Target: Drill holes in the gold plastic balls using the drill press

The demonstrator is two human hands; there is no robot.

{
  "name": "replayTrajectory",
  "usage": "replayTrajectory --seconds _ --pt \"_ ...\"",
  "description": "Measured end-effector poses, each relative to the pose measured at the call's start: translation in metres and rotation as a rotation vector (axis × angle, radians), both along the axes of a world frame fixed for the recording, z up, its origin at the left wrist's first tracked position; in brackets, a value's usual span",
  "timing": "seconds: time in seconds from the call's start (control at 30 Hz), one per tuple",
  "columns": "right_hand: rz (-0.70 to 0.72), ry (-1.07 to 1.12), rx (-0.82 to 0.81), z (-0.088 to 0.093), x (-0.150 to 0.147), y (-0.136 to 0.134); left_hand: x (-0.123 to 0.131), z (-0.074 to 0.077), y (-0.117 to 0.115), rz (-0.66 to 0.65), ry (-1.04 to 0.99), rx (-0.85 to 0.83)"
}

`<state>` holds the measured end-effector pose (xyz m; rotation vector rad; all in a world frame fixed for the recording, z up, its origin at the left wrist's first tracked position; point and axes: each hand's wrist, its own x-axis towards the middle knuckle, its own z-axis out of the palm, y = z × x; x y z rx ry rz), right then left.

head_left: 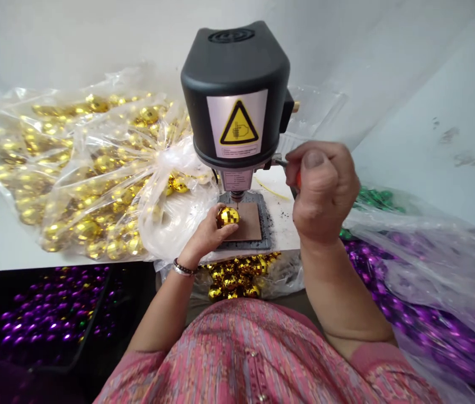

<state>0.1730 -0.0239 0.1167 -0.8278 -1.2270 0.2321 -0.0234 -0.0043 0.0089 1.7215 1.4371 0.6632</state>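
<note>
The drill press [235,64] bears a warning label [238,124], wording [240,151] seemingly blurred

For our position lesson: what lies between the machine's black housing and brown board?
In the head view: labelled neck, chuck, thin bit, and a gold ball near it.

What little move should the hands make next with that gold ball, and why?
Probably the left hand should ease the gold ball rightward, beneath the drill bit: the ball appears left of the bit, and the right hand grips the lever.
</note>
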Motion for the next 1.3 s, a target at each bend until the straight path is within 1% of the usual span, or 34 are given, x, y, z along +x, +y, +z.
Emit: replayTrajectory --seconds 0.07,0.17,0.3,0.47,0.57,0.67,0.77,0.9,1.0,1.13,1.3 --pt "0.025 0.020 -0.018 0.011 0.000 0.005 0.001 0.002 0.001 0.012 0.049 0.016" --pt "0.070 0.037 -0.030 0.026 0.000 0.012 0.001 0.004 0.003 -0.023 0.069 0.041" --pt "0.098 0.056 -0.025 0.033 -0.002 0.012 0.003 0.006 0.006 -0.075 0.104 0.047" --pt "0.114 0.061 -0.025 0.031 -0.004 0.009 0.011 0.001 0.011 -0.094 0.160 0.113" --pt "0.109 0.065 -0.030 0.029 -0.004 0.008 0.013 -0.001 0.017 -0.096 0.197 0.125" --pt "0.095 0.072 -0.019 0.028 -0.004 0.009 0.011 0.000 0.022 -0.123 0.215 0.143" --pt "0.075 0.076 -0.023 0.028 -0.003 0.010 0.008 0.002 0.022 -0.144 0.187 0.135" --pt "0.055 0.067 -0.010 0.026 -0.003 0.012 0.006 0.006 0.018 -0.115 0.212 0.093" --pt "0.023 0.059 0.003 0.023 -0.002 0.013 0.010 0.008 0.020 -0.137 0.260 0.143" --pt "-0.027 0.018 -0.047 0.020 -0.001 0.012 0.017 0.008 0.026 -0.189 0.282 0.206" --pt "-0.014 0.004 -0.104 0.019 -0.001 0.009 0.017 0.001 0.025 -0.148 0.282 0.257"
